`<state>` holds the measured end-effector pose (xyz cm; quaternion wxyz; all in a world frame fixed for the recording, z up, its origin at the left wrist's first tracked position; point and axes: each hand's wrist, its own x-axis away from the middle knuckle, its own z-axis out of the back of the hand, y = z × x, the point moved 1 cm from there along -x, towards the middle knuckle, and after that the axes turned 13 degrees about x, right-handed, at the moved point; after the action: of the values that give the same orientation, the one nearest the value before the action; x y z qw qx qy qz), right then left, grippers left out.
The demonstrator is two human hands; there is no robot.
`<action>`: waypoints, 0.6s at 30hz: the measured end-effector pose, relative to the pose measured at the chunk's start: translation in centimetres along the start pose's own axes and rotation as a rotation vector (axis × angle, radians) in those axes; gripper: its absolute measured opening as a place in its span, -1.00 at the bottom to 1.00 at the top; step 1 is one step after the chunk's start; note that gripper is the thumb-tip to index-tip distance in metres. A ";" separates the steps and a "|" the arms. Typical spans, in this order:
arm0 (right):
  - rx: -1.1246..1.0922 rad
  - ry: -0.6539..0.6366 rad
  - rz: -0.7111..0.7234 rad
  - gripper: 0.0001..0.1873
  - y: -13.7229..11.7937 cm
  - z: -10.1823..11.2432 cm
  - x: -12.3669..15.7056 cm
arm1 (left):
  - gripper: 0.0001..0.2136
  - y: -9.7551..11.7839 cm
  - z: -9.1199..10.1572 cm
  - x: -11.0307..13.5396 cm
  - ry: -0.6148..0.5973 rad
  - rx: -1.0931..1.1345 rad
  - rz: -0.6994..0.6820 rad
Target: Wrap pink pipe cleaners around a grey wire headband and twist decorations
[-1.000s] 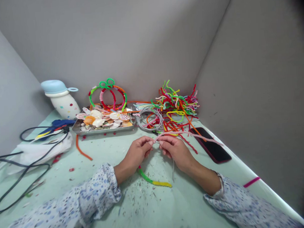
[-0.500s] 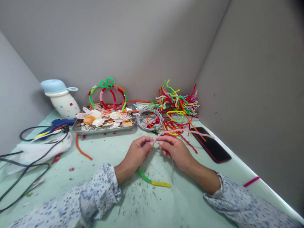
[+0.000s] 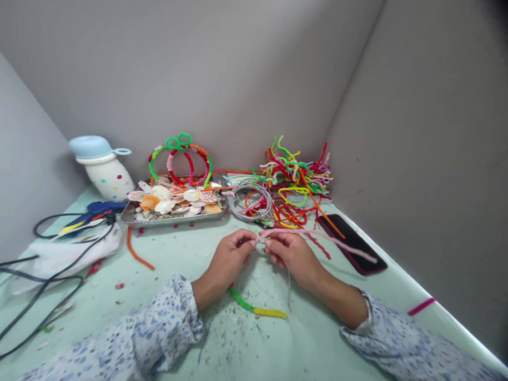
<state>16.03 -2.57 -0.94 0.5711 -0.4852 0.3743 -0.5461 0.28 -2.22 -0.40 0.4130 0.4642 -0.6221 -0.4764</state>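
My left hand [image 3: 233,251] is closed in a pinch at the near end of a pale pink pipe cleaner [image 3: 343,246], where it meets a grey wire. The pipe cleaner's free length runs over my right hand [image 3: 296,255] and out to the right. My right hand, fingers closed, pinches the grey wire [image 3: 289,286], whose bare tail hangs below it. From under my left hand curves a strip wrapped in green and yellow pipe cleaner [image 3: 252,307], with a bit of red at its top. The fingers hide the join between this strip and the wire.
Behind my hands stand a metal tray [image 3: 175,220] of shells, wrapped hoops [image 3: 210,158], a coil of grey wire [image 3: 251,213] and a pile of pipe cleaners [image 3: 292,167]. A phone [image 3: 360,253] lies right. Left are a bottle [image 3: 109,176], blue-handled pliers [image 3: 100,208] and a black cable [image 3: 44,281].
The pink pipe cleaner's free end has swung down and toward me, now reaching further right across the phone. Both hands stay almost in place, still pinching.
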 end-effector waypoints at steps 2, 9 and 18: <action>-0.002 0.002 -0.003 -0.67 0.0 0.0 0.0 | -0.88 0.0 0.0 0.0 -0.008 -0.002 0.000; 0.049 0.016 0.021 -0.74 0.0 0.0 0.1 | -0.88 -0.3 0.1 0.0 -0.006 -0.053 -0.038; 0.147 0.028 0.100 -0.78 0.1 0.0 0.2 | -0.88 -0.6 0.1 0.0 -0.009 -0.110 -0.055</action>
<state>16.10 -2.80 -1.02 0.6266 -0.4151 0.3649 -0.5495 0.25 -2.24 -0.99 0.4219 0.4557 -0.5837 -0.5231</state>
